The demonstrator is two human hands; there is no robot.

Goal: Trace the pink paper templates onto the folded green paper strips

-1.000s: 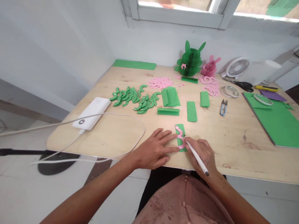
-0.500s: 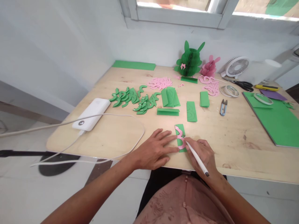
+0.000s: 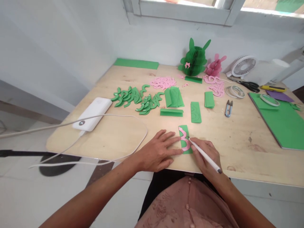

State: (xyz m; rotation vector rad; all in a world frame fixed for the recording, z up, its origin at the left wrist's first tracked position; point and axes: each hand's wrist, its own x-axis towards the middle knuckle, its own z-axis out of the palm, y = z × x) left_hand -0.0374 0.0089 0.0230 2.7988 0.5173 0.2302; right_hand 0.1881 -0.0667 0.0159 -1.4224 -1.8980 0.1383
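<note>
Flat on the wooden table, my left hand point(image 3: 159, 152) has its fingers spread, two fingertips pressing on a pink curvy paper cutout point(image 3: 184, 135). Beneath that cutout lies a small green paper strip point(image 3: 186, 127). My right hand point(image 3: 206, 154) grips a white pen point(image 3: 206, 155), its dark tip at the cutout's right edge, over the green strip. Just beyond, a green paper piece point(image 3: 196, 112) carries drawn curved lines. A folded green strip point(image 3: 171, 112) and folded green papers point(image 3: 174, 97) lie to its left.
Green cutouts point(image 3: 128, 96) and pink cutouts point(image 3: 162, 83) lie in piles. A white power bank point(image 3: 92, 114) with a cable sits left. Blue snips point(image 3: 228, 108), tape rolls point(image 3: 235, 91), black scissors point(image 3: 249, 85) and a fan point(image 3: 243, 67) are right. A green paper bunny point(image 3: 195, 60) stands behind.
My right hand and the pen have shifted slightly right, and the pen tip is now more plainly in sight beside the pink cutout. My left hand keeps its place on the papers.
</note>
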